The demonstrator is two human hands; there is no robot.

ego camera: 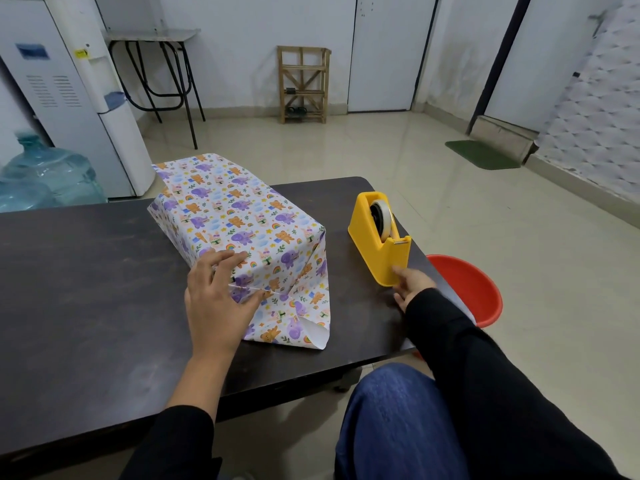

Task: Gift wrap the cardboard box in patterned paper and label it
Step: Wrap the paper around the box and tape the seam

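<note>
On dark bench [86, 271], near middle: cardboard box [239, 216] hidden under patterned paper [294, 317], white with purple elephants, orange bears, rainbows. Near end unsealed, flaps creased into triangles, white underside showing at corner. Left grip [214, 299] released, flat, pressing side flap against box end. Right grip [414, 284] loose, fingertips touching yellow tape dispenser [379, 237] beside box.

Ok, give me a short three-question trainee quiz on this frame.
1. True or false: the left hand presses on the near end of the wrapped box.
2. The tape dispenser is: A red, B yellow, C blue?
3. Fill in: the right hand touches the dispenser at its ___ end (near/far).
Key: 1 true; 2 B; 3 near.
</note>
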